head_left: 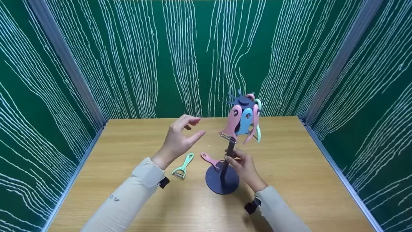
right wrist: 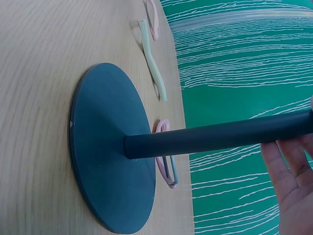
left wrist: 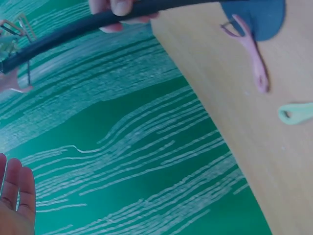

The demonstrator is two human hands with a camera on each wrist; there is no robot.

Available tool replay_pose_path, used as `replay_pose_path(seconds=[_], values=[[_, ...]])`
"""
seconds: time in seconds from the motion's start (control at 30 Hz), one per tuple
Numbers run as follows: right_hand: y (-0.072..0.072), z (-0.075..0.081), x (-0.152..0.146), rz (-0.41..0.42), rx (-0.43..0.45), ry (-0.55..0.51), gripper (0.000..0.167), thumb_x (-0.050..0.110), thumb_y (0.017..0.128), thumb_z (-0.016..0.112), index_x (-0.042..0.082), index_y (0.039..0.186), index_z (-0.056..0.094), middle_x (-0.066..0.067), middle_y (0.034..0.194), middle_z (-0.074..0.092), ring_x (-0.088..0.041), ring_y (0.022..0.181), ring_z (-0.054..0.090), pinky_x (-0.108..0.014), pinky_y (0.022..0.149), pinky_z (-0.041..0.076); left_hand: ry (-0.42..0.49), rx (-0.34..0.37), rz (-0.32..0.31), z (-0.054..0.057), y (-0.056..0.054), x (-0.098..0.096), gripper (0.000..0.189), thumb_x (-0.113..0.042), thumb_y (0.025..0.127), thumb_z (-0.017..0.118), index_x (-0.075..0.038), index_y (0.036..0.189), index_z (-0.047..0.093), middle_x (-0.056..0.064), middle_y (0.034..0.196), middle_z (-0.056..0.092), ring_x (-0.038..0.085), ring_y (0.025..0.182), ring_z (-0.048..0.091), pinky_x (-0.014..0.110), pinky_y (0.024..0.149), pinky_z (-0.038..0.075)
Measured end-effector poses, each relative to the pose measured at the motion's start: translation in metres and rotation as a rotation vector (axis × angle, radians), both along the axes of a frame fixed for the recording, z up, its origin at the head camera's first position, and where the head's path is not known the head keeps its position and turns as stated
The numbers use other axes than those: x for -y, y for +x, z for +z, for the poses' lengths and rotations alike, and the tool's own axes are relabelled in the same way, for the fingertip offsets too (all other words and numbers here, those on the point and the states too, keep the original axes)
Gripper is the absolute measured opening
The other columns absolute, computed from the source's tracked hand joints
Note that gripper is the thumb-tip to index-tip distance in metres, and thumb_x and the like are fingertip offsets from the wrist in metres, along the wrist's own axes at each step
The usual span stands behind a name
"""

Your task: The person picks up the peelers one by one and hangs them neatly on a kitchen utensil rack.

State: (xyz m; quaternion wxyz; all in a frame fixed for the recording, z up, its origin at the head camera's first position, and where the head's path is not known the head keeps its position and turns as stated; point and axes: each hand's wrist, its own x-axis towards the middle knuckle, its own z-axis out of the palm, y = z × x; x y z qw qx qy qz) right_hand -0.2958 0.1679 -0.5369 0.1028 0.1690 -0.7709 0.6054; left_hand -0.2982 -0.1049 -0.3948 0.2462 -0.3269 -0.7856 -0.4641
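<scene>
A dark peeler stand has a round base [head_left: 222,187], a pole [right wrist: 220,137] and a hooked top [head_left: 243,101]. My right hand [head_left: 245,164] grips the pole partway up, fingers and thumb around it. From the hooks hang a pink peeler [head_left: 233,120], a blue peeler [head_left: 246,122] and other pink and green ones, partly overlapping. Left of the stand, my left hand [head_left: 180,137] is raised in the air, thumb and fingers apart, holding nothing. Below it a green peeler [head_left: 185,163] lies on the table. A pink peeler [head_left: 210,159] lies beside the base, its head partly hidden by the pole.
The wooden table [head_left: 128,154] meets green walls [head_left: 180,64] with white wavy lines at the back and sides. Another pink peeler [right wrist: 153,22] lies beyond the green one in the right wrist view. Black straps sit on both wrists.
</scene>
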Motion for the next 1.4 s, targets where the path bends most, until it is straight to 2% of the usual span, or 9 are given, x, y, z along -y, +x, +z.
replay_pose_path(seconds=[0.33, 0.6, 0.83, 1.0, 1.17, 1.3, 1.4], values=[[0.000, 0.000, 0.001, 0.024, 0.009, -0.004, 0.023, -0.002, 0.103, 0.070, -0.006, 0.125, 0.075, -0.024, 0.111, 0.076, -0.013, 0.097, 0.073, -0.026, 0.087, 0.065, -0.048, 0.055, 0.074, -0.021, -0.003, 0.028, 0.036, -0.013, 0.095, 0.085, -0.001, 0.126, 0.072, 0.014, 0.119, 0.074, 0.028, 0.110, 0.070, 0.042, 0.092, 0.063], [0.001, 0.001, -0.002, 0.022, 0.035, 0.008, 0.025, -0.001, 0.103, 0.070, -0.003, 0.127, 0.076, -0.024, 0.113, 0.077, -0.017, 0.099, 0.072, -0.028, 0.089, 0.065, -0.093, 0.139, 0.084, -0.033, 0.000, 0.042, 0.039, -0.015, 0.094, 0.086, -0.002, 0.128, 0.072, 0.013, 0.122, 0.074, 0.028, 0.112, 0.069, 0.047, 0.095, 0.063], [0.000, 0.001, -0.003, 0.022, 0.049, 0.016, 0.026, 0.001, 0.104, 0.070, -0.001, 0.129, 0.075, -0.026, 0.116, 0.076, -0.022, 0.100, 0.075, -0.030, 0.091, 0.065, -0.122, 0.196, 0.119, -0.044, -0.002, 0.054, 0.040, -0.014, 0.094, 0.087, -0.003, 0.130, 0.072, 0.013, 0.123, 0.074, 0.030, 0.113, 0.068, 0.048, 0.096, 0.062], [-0.001, 0.000, -0.003, 0.028, 0.047, 0.011, 0.025, 0.001, 0.104, 0.070, -0.002, 0.129, 0.075, -0.027, 0.116, 0.076, -0.021, 0.100, 0.074, -0.028, 0.089, 0.064, -0.174, 0.281, 0.125, -0.051, 0.000, 0.065, 0.045, -0.017, 0.095, 0.086, -0.005, 0.135, 0.070, 0.013, 0.130, 0.072, 0.032, 0.117, 0.067, 0.048, 0.100, 0.060], [0.000, 0.001, -0.003, 0.019, 0.041, 0.006, 0.024, -0.001, 0.104, 0.070, -0.001, 0.127, 0.076, -0.025, 0.113, 0.076, -0.021, 0.099, 0.072, -0.026, 0.087, 0.064, -0.211, 0.374, 0.138, -0.060, 0.001, 0.077, 0.048, -0.020, 0.096, 0.086, -0.008, 0.139, 0.069, 0.010, 0.134, 0.070, 0.028, 0.120, 0.064, 0.049, 0.103, 0.058], [0.001, 0.001, -0.001, 0.012, 0.031, -0.011, 0.024, -0.002, 0.103, 0.070, -0.003, 0.126, 0.076, -0.023, 0.111, 0.076, -0.015, 0.098, 0.072, -0.023, 0.086, 0.063, -0.204, 0.428, 0.145, -0.065, 0.000, 0.086, 0.047, -0.018, 0.096, 0.085, -0.008, 0.139, 0.069, 0.008, 0.134, 0.070, 0.026, 0.119, 0.062, 0.048, 0.104, 0.056], [0.001, 0.000, 0.000, 0.011, 0.018, -0.034, 0.023, -0.004, 0.102, 0.071, -0.007, 0.124, 0.075, -0.023, 0.108, 0.076, -0.010, 0.096, 0.071, -0.021, 0.085, 0.063, -0.205, 0.438, 0.133, -0.068, -0.001, 0.091, 0.046, -0.015, 0.096, 0.085, -0.007, 0.138, 0.069, 0.009, 0.134, 0.070, 0.028, 0.119, 0.062, 0.049, 0.103, 0.055]])
